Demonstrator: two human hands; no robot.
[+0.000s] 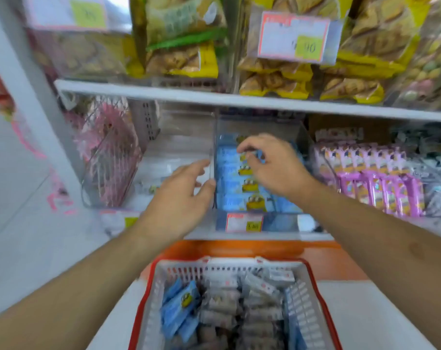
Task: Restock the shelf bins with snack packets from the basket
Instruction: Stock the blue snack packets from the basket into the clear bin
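Note:
A clear shelf bin [285, 221] on the lower shelf holds a row of blue snack packets [235, 199] with yellow figures. My right hand [272, 165] hovers over the row, its curled fingers pinching what looks like a blue packet [261, 155]; blur hides the detail. My left hand [181, 198] reaches beside the bin with fingers spread, thumb at its left wall. Below, a red-rimmed basket [145, 296] holds blue packets [179, 306] on its left and several grey-white packets [242, 301] in its middle.
Left of the blue bin is a clear bin of white packets [169, 168], then a pink wire bin [108, 160]. Purple packets [378, 188] fill the bin on the right. The upper shelf [214, 97] carries yellow-trimmed snack bags [272, 79] and a price tag [293, 37].

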